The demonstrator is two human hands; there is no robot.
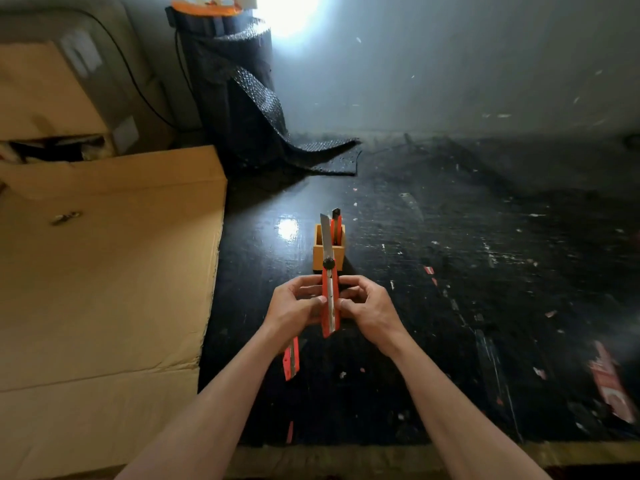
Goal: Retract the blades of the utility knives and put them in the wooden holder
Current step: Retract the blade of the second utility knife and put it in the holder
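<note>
I hold a red utility knife [329,299] upright in both hands, its steel blade pushed far out and pointing away from me. My left hand [294,304] grips its left side and my right hand [369,304] its right side, thumbs on the body. Just behind the knife stands the small wooden holder [337,252] with one red knife [336,225] upright in it. Another red utility knife [291,358] lies on the black table under my left wrist, partly hidden.
A large flattened cardboard box [104,271] covers the left side of the black table [450,271]. A roll of black bubble wrap [239,98] stands at the back. Paper scraps and a red-and-white wrapper [611,386] lie at the right.
</note>
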